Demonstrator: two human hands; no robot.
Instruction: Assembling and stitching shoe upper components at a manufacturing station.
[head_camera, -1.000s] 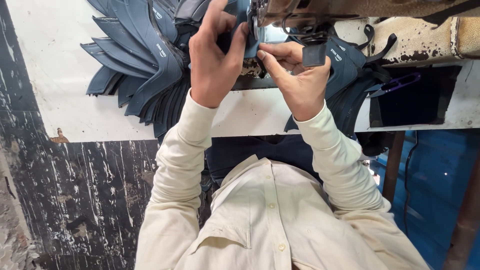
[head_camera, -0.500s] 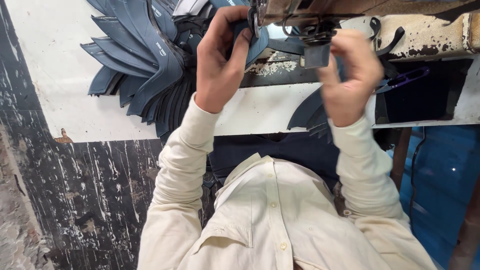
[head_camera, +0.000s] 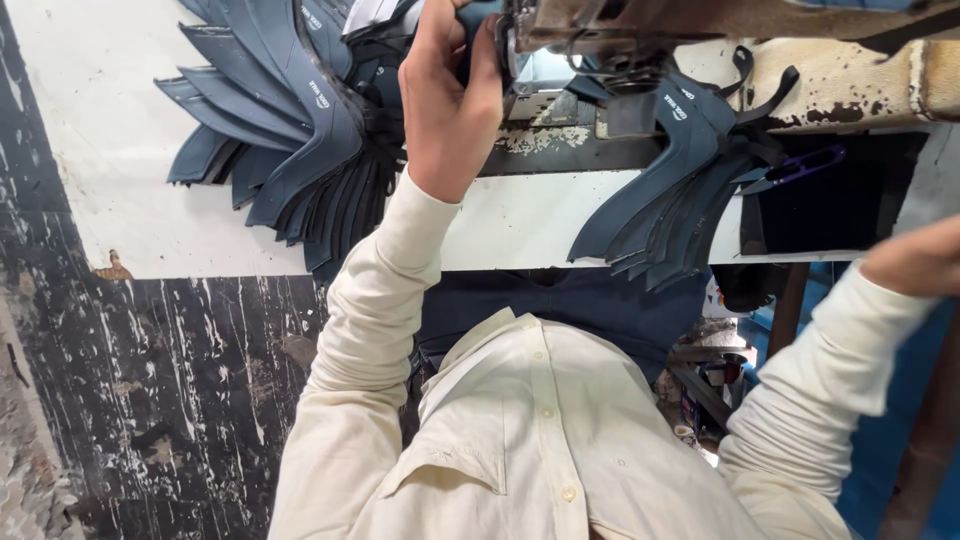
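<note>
Your left hand (head_camera: 452, 95) is pinching a dark blue shoe-upper piece (head_camera: 478, 18) at twelve o'clock, right against the sewing machine head (head_camera: 640, 25). Your right hand (head_camera: 915, 262) is drifting off at three o'clock, well apart; its grip cannot be made out.

The person wears a cream, long-sleeved button-up shirt (head_camera: 540, 440) of plain woven cloth. Small pale buttons run down the front placket, and an open pointed collar lies flat at the neck. Both sleeves reach to the wrists and end in snug cuffs, creased along the forearms. The left hand (head_camera: 450, 95) and the right hand (head_camera: 915, 260) are bare, without gloves, rings or a watch. Dark blue trousers (head_camera: 560, 305) show below the shirt.
</note>
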